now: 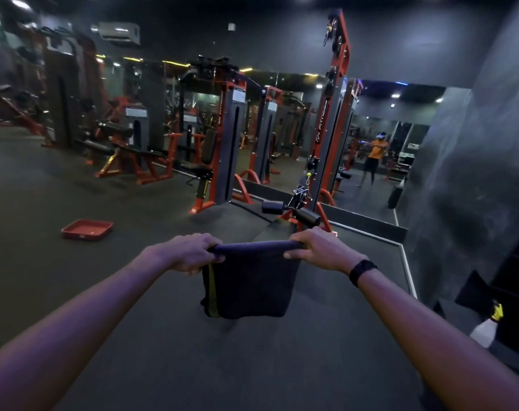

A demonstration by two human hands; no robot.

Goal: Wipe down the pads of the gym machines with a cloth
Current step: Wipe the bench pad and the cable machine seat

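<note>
Head view: left hand and right hand grip cloth top edge, fingers curled, stretching it flat, likely folding for wiping. Roller pads just ahead, unwiped.

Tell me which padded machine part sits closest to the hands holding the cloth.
The pair of black roller pads at the base of the tall red cable tower, just beyond the right hand; the other padded seats and benches stand farther back on the left.
</note>
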